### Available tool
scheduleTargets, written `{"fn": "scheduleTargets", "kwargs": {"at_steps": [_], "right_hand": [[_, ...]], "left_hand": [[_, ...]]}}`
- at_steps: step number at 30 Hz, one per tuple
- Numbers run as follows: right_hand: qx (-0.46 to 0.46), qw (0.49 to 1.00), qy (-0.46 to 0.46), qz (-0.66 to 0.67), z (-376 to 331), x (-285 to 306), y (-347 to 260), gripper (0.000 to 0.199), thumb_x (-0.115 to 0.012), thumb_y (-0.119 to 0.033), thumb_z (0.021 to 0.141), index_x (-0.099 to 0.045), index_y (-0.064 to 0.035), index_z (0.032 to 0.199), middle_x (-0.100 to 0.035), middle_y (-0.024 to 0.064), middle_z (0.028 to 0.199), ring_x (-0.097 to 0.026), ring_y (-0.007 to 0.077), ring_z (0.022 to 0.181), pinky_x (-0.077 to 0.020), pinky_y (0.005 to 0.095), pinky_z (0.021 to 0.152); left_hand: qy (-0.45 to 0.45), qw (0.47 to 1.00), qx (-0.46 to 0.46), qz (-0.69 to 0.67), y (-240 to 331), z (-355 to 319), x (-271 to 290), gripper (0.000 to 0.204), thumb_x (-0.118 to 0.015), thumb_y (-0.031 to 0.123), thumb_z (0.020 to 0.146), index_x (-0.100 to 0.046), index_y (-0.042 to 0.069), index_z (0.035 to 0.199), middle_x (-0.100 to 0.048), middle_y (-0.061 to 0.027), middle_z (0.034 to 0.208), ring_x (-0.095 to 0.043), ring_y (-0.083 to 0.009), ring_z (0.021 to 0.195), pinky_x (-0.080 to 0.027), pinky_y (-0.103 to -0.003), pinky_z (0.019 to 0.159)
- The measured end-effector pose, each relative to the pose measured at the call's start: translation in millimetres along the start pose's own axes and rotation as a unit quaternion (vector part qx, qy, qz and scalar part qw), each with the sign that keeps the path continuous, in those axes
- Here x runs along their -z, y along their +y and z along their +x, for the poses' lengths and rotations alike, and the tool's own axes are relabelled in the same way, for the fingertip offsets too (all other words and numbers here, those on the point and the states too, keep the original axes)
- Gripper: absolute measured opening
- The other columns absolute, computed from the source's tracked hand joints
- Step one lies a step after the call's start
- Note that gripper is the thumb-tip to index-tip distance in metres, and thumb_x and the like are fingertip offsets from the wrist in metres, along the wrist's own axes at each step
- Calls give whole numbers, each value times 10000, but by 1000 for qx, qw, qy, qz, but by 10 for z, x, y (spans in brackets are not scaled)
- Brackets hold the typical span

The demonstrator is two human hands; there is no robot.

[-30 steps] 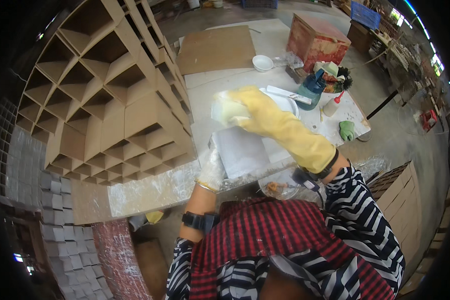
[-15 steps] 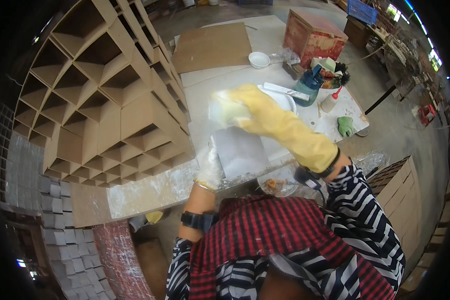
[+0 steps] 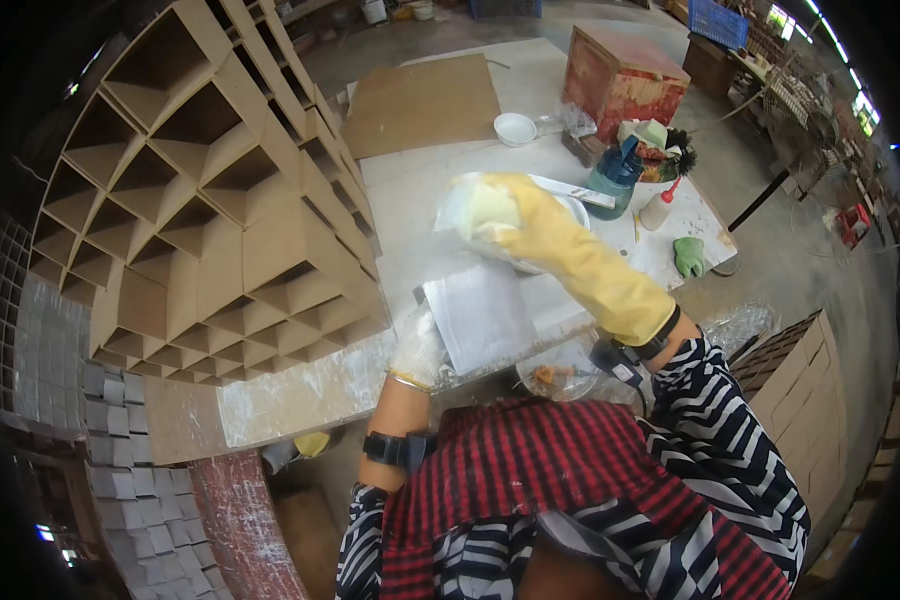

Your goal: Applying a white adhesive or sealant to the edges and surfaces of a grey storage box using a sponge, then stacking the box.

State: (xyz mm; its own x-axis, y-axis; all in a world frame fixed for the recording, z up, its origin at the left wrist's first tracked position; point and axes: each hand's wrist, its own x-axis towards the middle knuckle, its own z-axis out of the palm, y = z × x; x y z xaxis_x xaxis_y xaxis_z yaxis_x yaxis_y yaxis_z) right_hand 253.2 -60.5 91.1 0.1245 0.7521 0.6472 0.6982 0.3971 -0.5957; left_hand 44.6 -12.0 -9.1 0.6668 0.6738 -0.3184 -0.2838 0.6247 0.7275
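Note:
In a yellow rubber glove, my right hand (image 3: 542, 222) is closed around a pale sponge (image 3: 478, 208), slightly blurred, held above the far edge of a flat panel. The panel (image 3: 478, 318) is rectangular, with a streaky, whitish, wet-looking face. My left hand (image 3: 417, 352), in a white knit glove, grips the panel's left edge; its fingertips are partly hidden. Partly behind my right glove stands a white basin (image 3: 576, 212), and a white flat strip (image 3: 575, 190) lies across its rim.
Stacked cardboard grid dividers (image 3: 210, 190) rise on the left of the table (image 3: 300, 400). Beyond are a brown board (image 3: 425, 100), a small white bowl (image 3: 515, 129) and a red box (image 3: 625, 80). To the right stand a blue-green jug (image 3: 615, 175), a red-tipped bottle (image 3: 658, 208) and a green cloth (image 3: 689, 256).
My right hand and the sponge have shifted slightly right. The panel has turned slightly in my left hand, showing more of its wet white face.

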Motion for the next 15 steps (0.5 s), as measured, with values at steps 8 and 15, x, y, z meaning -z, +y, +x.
{"fn": "scheduleTargets", "kwargs": {"at_steps": [8,15], "right_hand": [[-287,903,-120,296,-64,6,-74,426,-681,-52,791,-563,-58,1200,-612,-6,986,-536,51,791,-452,213,640],[-291,871,-174,355,-106,140,-403,505,-673,-79,782,-537,-73,1269,-614,-16,985,-521,42,747,-425,202,599]], "left_hand": [[-81,980,-93,-159,-182,159,113,413,-515,187,924,-476,-9,1286,-531,-165,1290,-520,-305,1186,-429,-475,1004],[8,964,-35,-263,-117,126,177,410,-463,302,958,-495,36,1269,-546,-134,1258,-546,-280,1127,-447,-428,979]]}}
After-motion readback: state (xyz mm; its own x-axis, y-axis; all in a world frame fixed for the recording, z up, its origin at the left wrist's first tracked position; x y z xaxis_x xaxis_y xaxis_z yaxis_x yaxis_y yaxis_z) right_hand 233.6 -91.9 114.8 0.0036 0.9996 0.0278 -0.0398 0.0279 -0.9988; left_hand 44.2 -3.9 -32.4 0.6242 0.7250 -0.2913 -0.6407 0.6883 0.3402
